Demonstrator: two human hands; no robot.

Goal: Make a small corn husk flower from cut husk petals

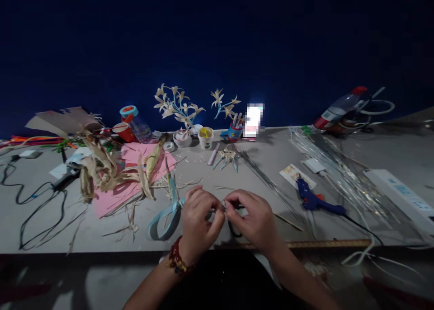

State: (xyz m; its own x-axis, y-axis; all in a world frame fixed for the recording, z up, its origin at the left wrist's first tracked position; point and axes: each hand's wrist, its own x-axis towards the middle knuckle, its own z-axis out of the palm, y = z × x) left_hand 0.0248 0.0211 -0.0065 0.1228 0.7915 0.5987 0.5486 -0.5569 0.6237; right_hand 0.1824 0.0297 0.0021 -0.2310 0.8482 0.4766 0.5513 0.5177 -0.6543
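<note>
Both my hands meet at the table's near edge. My left hand (200,222), with a beaded bracelet on its wrist, has its fingers pinched round a thin pale strip. My right hand (252,219) is curled and pinches the same small piece from the other side; a dark loop shows under it. A light blue ribbon (166,217) curls on the table just left of my left hand. Dried corn husks (111,170) lie on pink paper (135,174) further left.
A blue glue gun (315,200) with its cord lies to the right, beside thin wires (267,179) and clear plastic sleeves (335,170). Husk flowers (178,106), small cups and a bottle stand at the back. Black cables (37,206) trail at the left.
</note>
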